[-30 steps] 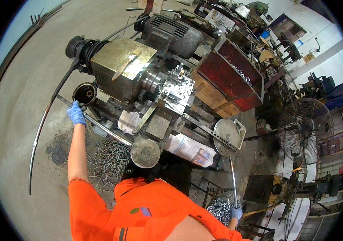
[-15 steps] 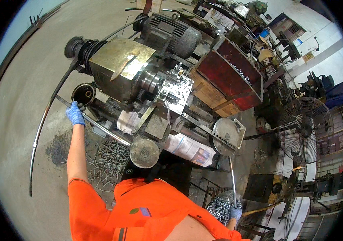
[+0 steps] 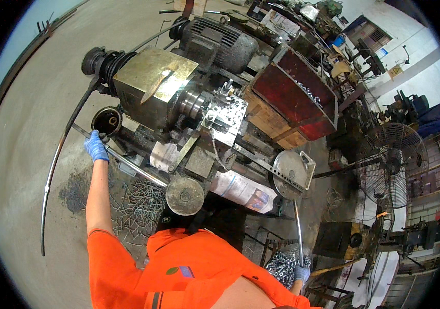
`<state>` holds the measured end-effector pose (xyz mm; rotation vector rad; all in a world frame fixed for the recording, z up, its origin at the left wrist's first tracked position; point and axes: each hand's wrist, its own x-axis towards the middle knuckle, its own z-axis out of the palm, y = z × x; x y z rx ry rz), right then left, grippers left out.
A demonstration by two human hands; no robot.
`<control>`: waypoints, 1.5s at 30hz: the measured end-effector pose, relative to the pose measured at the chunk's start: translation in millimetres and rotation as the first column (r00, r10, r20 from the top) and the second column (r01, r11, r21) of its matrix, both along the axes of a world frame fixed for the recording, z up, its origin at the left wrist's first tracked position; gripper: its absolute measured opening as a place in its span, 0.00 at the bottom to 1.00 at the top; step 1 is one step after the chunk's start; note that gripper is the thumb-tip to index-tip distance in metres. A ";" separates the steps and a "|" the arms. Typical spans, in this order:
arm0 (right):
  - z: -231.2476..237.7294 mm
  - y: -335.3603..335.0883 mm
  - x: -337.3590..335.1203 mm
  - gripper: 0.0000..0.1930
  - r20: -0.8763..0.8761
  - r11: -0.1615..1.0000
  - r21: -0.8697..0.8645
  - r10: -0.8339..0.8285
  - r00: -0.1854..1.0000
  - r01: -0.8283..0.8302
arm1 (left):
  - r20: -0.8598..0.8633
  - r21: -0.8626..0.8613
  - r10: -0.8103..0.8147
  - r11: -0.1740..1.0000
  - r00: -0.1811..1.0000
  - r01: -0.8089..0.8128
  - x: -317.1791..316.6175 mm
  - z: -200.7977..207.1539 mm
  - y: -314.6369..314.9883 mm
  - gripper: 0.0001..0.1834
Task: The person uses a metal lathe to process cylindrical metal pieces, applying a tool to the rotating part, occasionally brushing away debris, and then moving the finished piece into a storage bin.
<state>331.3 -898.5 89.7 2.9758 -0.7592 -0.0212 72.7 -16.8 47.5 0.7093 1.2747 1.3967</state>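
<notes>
My left hand (image 3: pixel 96 146), in a blue glove, is wrapped round a metal lever bar (image 3: pixel 136 168) that runs down to a round grey hub (image 3: pixel 185 196) at the machine's front. At the lower right, my right hand (image 3: pixel 302 273), also gloved, grips the low end of a second shiny lever rod (image 3: pixel 298 232), which rises to a round disc (image 3: pixel 288 172). Between the two levers stands the lathe-like machine, with a brass-coloured headstock cover (image 3: pixel 153 77), a spindle chuck (image 3: pixel 191 103) and a metal tool block (image 3: pixel 228 119) strewn with dark chips. A thin curled strip hangs below the block.
A red metal bin (image 3: pixel 294 98) with small metal parts sits behind the machine on wood. Many shiny parts (image 3: pixel 281 269) fill a container beside my right hand. Metal shavings (image 3: pixel 137 206) litter the floor at left. A long bar (image 3: pixel 50 180) slants at far left; a fan (image 3: pixel 390 165) stands right.
The thin strip below the tool block now hangs longer and lower, toward the paper. The long bar's lower end at far left has shifted slightly. Both hands keep their grips, almost unmoved.
</notes>
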 end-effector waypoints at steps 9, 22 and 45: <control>-23.8 -27.5 5.9 0.20 0.000 0.998 -0.055 0.011 1.000 -0.011 | -0.002 0.037 0.012 0.999 1.000 -0.012 2.4 5.2 -4.2 0.10; 14.5 20.2 -9.4 0.21 -0.033 1.000 -0.021 0.011 0.999 -0.012 | -0.017 0.000 0.000 1.000 1.000 0.000 0.8 5.8 -4.4 0.09; 1.0 9.5 -15.4 0.19 -0.022 1.000 0.007 -0.021 1.000 0.021 | 0.019 0.000 0.004 1.000 1.000 -0.004 -1.8 -1.5 2.5 0.09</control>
